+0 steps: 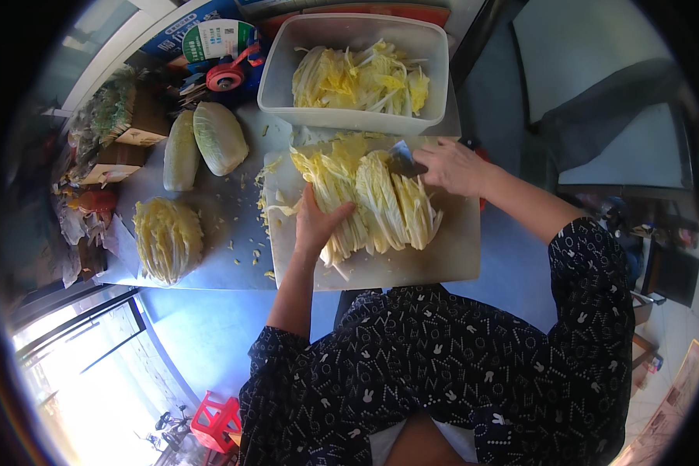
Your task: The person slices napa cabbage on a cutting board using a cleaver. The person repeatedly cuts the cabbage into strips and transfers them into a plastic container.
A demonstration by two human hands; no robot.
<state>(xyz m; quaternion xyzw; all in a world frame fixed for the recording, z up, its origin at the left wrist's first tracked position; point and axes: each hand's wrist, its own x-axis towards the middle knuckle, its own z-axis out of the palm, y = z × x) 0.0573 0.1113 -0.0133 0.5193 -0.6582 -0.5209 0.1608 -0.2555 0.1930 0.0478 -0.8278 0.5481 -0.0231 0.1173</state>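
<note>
Sliced napa cabbage (382,198) lies in long strips on a pale cutting board (454,244), split into a left and a right bunch. My left hand (319,224) holds the left bunch, its thumb pressed over the strips and its fingers partly hidden at the far side. In my right hand (454,168) is a kitchen knife (405,156). Its blade tilts at the far end of the right bunch, and the hand covers the handle. Small cabbage scraps (263,198) are scattered along the board's left edge.
Beyond the board stands a translucent plastic tub (355,119) holding cut cabbage (358,78). Two whole napa cabbages (220,138) and a cut piece (168,240) rest on the table (224,215) to the left. Cardboard boxes (113,166) line the far left. A red stool (215,422) stands below.
</note>
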